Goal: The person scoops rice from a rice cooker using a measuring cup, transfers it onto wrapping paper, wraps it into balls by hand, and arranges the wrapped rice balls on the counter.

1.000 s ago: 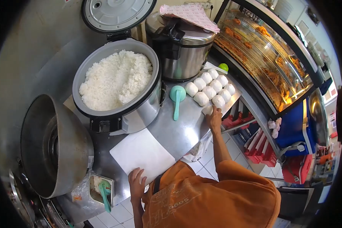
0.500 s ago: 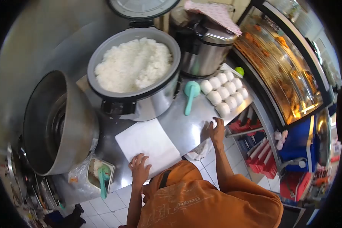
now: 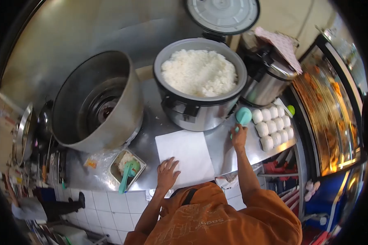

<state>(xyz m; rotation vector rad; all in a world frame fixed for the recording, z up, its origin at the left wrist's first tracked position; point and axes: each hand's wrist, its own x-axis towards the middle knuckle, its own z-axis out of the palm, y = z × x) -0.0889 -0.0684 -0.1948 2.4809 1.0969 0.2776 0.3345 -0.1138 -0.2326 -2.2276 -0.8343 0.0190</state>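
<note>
My left hand point(image 3: 167, 174) rests with its fingers spread on a stack of white paper sheets point(image 3: 192, 153) at the table's front. My right hand point(image 3: 239, 136) is closed around the handle of a turquoise rice scoop point(image 3: 243, 116), whose round bowl lies near the tabletop. Behind the paper stands a large rice cooker point(image 3: 200, 116), lid raised, filled with white rice point(image 3: 200, 73). To the right of the scoop sit several round, white portions point(image 3: 272, 127) in tight rows.
A big, deep metal pot point(image 3: 126, 108) stands left on the steel table point(image 3: 225, 157). Before it, a square container point(image 3: 114, 169) holds some rice and another turquoise scoop point(image 3: 126, 177). A second steel cooker point(image 3: 268, 87) and a lit food display case point(image 3: 327, 110) are right. Another person point(image 3: 32, 208) is lower left.
My right hand has moved from the table's front edge to the scoop and taken its handle. My left hand stays on the paper. The whole view has shifted.
</note>
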